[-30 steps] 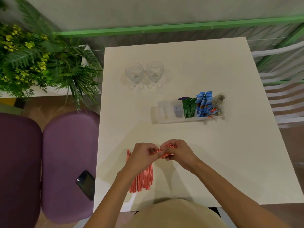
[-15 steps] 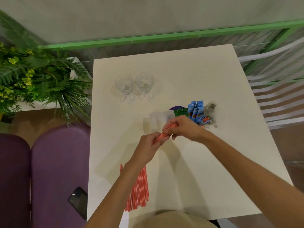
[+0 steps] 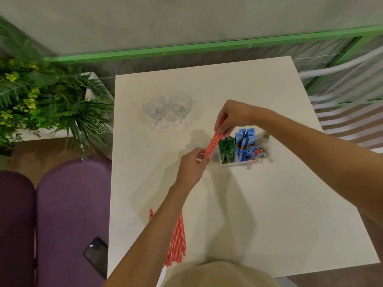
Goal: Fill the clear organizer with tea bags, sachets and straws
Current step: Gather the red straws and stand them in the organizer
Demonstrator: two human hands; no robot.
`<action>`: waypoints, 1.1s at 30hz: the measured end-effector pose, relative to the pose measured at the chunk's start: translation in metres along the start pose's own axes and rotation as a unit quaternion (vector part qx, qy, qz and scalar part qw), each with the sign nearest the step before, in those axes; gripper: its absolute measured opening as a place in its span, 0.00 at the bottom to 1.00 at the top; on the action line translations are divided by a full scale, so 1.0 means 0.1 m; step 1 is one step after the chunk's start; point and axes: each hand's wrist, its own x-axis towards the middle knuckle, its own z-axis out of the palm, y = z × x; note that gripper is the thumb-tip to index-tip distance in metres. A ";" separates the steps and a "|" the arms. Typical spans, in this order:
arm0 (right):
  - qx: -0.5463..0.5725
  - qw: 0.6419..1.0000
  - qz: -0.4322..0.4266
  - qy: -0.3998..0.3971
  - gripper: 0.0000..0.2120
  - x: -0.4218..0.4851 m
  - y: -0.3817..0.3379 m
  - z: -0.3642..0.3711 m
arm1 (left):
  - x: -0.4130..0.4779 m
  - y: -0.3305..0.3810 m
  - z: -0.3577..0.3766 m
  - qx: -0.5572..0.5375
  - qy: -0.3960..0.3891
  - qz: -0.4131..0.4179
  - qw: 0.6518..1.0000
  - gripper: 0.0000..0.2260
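A small bundle of red straws (image 3: pixel 213 142) is held tilted over the left end of the clear organizer (image 3: pixel 244 163). My right hand (image 3: pixel 233 116) pinches the bundle's upper end and my left hand (image 3: pixel 191 165) grips its lower end. The organizer sits mid-table and holds green sachets (image 3: pixel 227 149), blue sachets (image 3: pixel 245 142) and a few red-and-white packets (image 3: pixel 258 152) at its right end. Its left compartment is mostly hidden by the straws and my hands. A pile of several more red straws (image 3: pixel 176 241) lies near the table's front edge, partly under my left forearm.
Two empty glass cups (image 3: pixel 167 107) stand at the back left of the white table (image 3: pixel 269 214). A black phone (image 3: pixel 96 254) lies on a purple seat at the left. Green plants (image 3: pixel 41 100) stand beyond that seat, and a white slatted chair (image 3: pixel 348 112) is at the right.
Both hands have carried the straw bundle away from the front pile and up to the organizer's left end. The bundle now stands steeper, my right hand raised above the organizer.
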 end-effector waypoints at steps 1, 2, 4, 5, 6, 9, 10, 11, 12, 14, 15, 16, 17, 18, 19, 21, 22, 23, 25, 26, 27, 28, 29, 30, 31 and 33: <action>-0.022 1.000 0.007 0.010 0.03 0.03 0.00 -0.03 | 0.00 -0.01 -0.01 0.002 0.010 -0.008 1.000 0.11; -0.047 0.999 0.012 0.018 0.02 0.06 0.00 -0.05 | -0.01 -0.03 -0.01 -0.002 0.020 -0.012 1.000 0.11; -0.098 0.995 0.019 0.023 0.01 0.12 0.02 -0.04 | -0.06 -0.09 -0.05 -0.008 0.042 -0.006 0.999 0.08; -0.121 0.992 0.023 0.018 0.00 0.15 0.04 0.00 | -0.10 -0.12 -0.07 -0.006 0.052 0.004 0.999 0.07; -0.142 0.990 0.024 0.011 0.00 0.20 0.06 0.05 | -0.14 -0.16 -0.08 0.004 0.056 0.018 0.998 0.06; -0.182 0.983 0.023 -0.010 0.00 0.30 0.17 0.25 | -0.23 -0.28 -0.11 0.098 0.034 0.064 0.993 0.08; -0.197 0.980 0.020 -0.013 0.01 0.32 0.20 0.32 | -0.26 -0.31 -0.11 0.136 0.022 0.076 0.987 0.09; -0.217 0.976 0.013 -0.016 0.02 0.33 0.22 0.38 | -0.27 -0.33 -0.10 0.166 0.013 0.086 0.982 0.09; -0.242 0.970 0.004 -0.016 0.04 0.34 0.23 0.44 | -0.27 -0.34 -0.10 0.189 0.009 0.093 0.977 0.10; -0.294 0.956 -0.016 -0.007 0.06 0.33 0.25 0.53 | -0.24 -0.34 -0.09 0.226 0.015 0.103 0.968 0.10; -0.317 0.948 -0.029 0.002 0.07 0.33 0.27 0.57 | -0.21 -0.33 -0.09 0.241 0.019 0.104 0.965 0.09; -0.336 0.941 -0.040 0.010 0.07 0.34 0.30 0.60 | -0.18 -0.32 -0.09 0.253 0.022 0.103 0.962 0.09; -0.350 0.935 -0.048 0.017 0.06 0.34 0.32 0.63 | -0.15 -0.31 -0.10 0.261 0.025 0.101 0.960 0.08; -0.361 0.931 -0.049 0.023 0.05 0.34 0.35 0.65 | -0.13 -0.30 -0.10 0.268 0.027 0.099 0.958 0.07; -0.373 0.926 -0.051 0.029 0.04 0.33 0.37 0.68 | -0.10 -0.29 -0.10 0.274 0.027 0.098 0.956 0.06; -0.401 0.913 -0.058 0.046 0.09 0.32 0.43 0.73 | -0.07 -0.27 -0.11 0.284 0.024 0.097 0.954 0.04; -0.413 0.906 -0.065 0.062 0.10 0.32 0.45 0.75 | -0.05 -0.27 -0.11 0.284 0.022 0.096 0.954 0.03; -0.423 0.899 -0.076 0.081 0.11 0.32 0.47 0.77 | -0.04 -0.27 -0.11 0.283 0.020 0.095 0.954 0.03; -0.432 0.889 -0.093 0.122 0.10 0.31 0.52 0.80 | -0.03 -0.29 -0.13 0.283 0.019 0.098 0.954 0.03; -0.435 0.885 -0.098 0.137 0.10 0.32 0.54 0.80 | -0.03 -0.29 -0.13 0.282 0.018 0.100 0.954 0.03; -0.438 0.881 -0.102 0.149 0.09 0.32 0.55 0.81 | -0.03 -0.29 -0.13 0.279 0.018 0.103 0.955 0.03; -0.441 0.877 -0.105 0.159 0.09 0.32 0.56 0.81 | -0.04 -0.29 -0.14 0.275 0.015 0.106 0.955 0.03; -0.442 0.874 -0.110 0.169 0.08 0.32 0.56 0.82 | -0.05 -0.29 -0.14 0.271 0.013 0.108 0.956 0.03; -0.441 0.873 -0.109 0.177 0.08 0.31 0.56 0.82 | -0.06 -0.29 -0.15 0.264 0.013 0.110 0.958 0.03; -0.437 0.874 -0.109 0.183 0.09 0.32 0.56 0.84 | -0.09 -0.30 -0.17 0.250 0.015 0.110 0.962 0.03; -0.435 0.876 -0.097 0.187 0.11 0.32 0.57 0.84 | -0.17 -0.32 -0.21 0.208 0.024 0.106 0.972 0.05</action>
